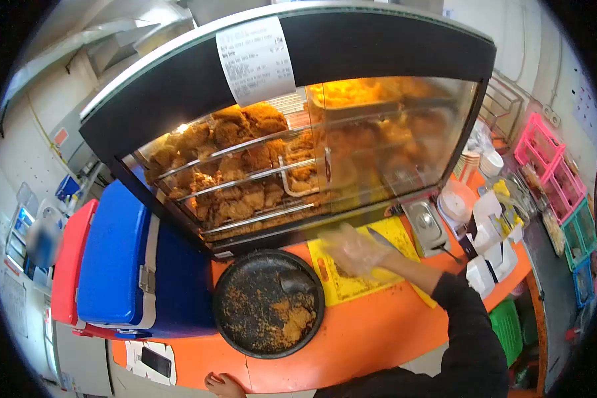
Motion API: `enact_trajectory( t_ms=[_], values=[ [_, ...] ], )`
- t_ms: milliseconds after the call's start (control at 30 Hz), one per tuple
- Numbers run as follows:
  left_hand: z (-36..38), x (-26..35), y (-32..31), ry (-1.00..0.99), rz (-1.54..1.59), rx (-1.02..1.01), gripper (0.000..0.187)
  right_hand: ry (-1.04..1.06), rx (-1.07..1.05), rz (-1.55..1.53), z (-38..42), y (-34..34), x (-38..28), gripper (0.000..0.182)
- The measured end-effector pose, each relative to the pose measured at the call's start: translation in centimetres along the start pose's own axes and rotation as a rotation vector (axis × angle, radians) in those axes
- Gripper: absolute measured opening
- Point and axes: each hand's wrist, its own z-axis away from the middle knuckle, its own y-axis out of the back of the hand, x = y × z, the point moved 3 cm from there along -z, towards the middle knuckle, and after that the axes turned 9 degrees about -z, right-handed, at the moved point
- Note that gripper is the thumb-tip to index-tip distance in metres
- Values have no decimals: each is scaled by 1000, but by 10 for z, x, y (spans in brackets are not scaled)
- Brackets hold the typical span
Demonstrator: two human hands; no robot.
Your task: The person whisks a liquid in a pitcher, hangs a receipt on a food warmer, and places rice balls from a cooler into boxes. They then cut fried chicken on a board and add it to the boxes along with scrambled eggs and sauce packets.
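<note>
My right hand [353, 252], in a loose clear plastic glove, is over the yellow cutting board [361, 292]. It is blurred, but its fingers look spread, with nothing visible in them. Behind that hand a knife [381, 239] lies on the board among crumbs. At the counter's front edge rests my bare left hand [224, 385], fingers loosely apart and holding nothing. Beyond it sits a round black pan [245, 325] with crumbs, a piece of fried food [292, 322] and a dark scoop-like thing [297, 282].
A glass display case [391, 166] full of fried chicken [235, 152] stands behind the orange counter [371, 331], a receipt [255, 60] on its frame. Blue [116, 259] and red [69, 265] coolers flank it. A steel container [426, 225], white boxes [491, 265] and a phone [156, 361] are around.
</note>
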Motion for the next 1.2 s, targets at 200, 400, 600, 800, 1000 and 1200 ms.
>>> enact_trajectory(
  t_ms=[200,400,600,800,1000,1200],
  values=[
    [0,-8,2,-47,38,-1,30,-447,472,34,-181,157,40,24],
    [0,2,10,10,108,-4,32,-518,336,-80,-244,139,124,31],
    [-1,-1,7,20,31,-17,30,-279,792,326,-190,173,44,62],
    [0,-5,-1,1,71,-18,30,-10,41,-186,-83,80,-8,66],
    [-2,-9,-5,-69,6,42,31,-794,-5,-2571,57,-114,61,47],
    [-3,-3,-1,14,13,0,28,-888,69,-1673,53,-99,82,39]
  ],
)
